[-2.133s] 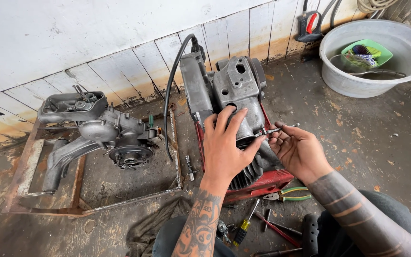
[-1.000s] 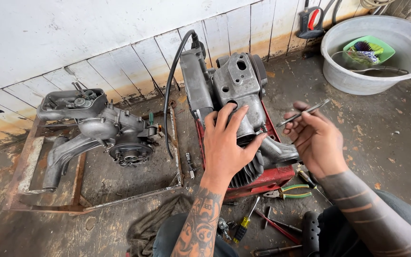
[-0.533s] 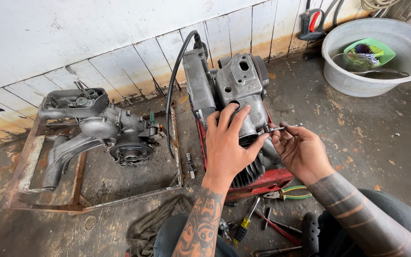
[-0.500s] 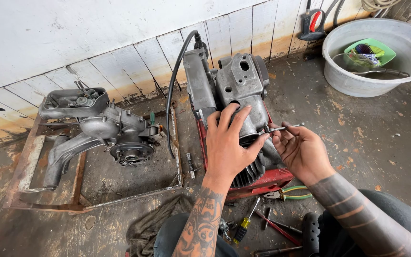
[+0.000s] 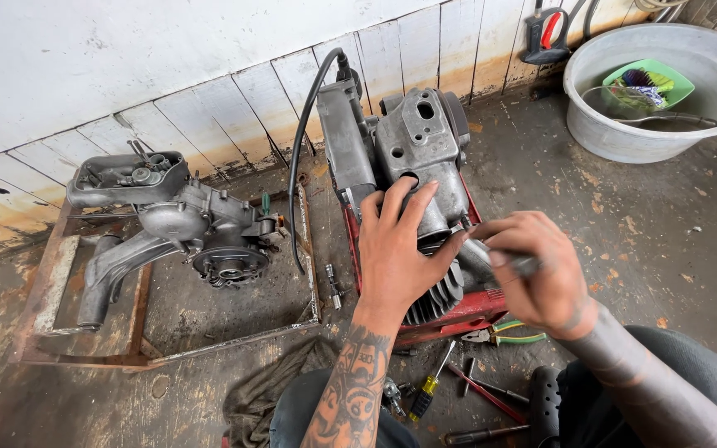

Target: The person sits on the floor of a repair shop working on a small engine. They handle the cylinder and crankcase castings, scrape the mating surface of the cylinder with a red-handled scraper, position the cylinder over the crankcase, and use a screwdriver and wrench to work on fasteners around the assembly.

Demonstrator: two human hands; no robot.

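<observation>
A grey engine block [image 5: 412, 158] with a finned cylinder rests on a red stand [image 5: 466, 311] on the floor in front of me. My left hand [image 5: 396, 249] lies flat on the engine's side, fingers spread, pressing on it. My right hand [image 5: 533, 270] is closed around a thin metal tool [image 5: 491, 253], whose tip sits against the engine just right of my left hand's fingers. A black cable [image 5: 300, 158] arches from the engine's top down to the floor.
A second grey engine casing [image 5: 168, 220] sits on a rusty metal frame [image 5: 51, 307] at the left. Pliers [image 5: 504, 334], screwdrivers [image 5: 429, 386] and a rag [image 5: 263, 390] lie by my knees. A grey basin [image 5: 657, 91] with a green container stands at the back right by the white plank wall.
My right hand lifted away with the tool a second ago, then came back down to the engine. It now grips the tool lower and closer to my left hand, which stayed put.
</observation>
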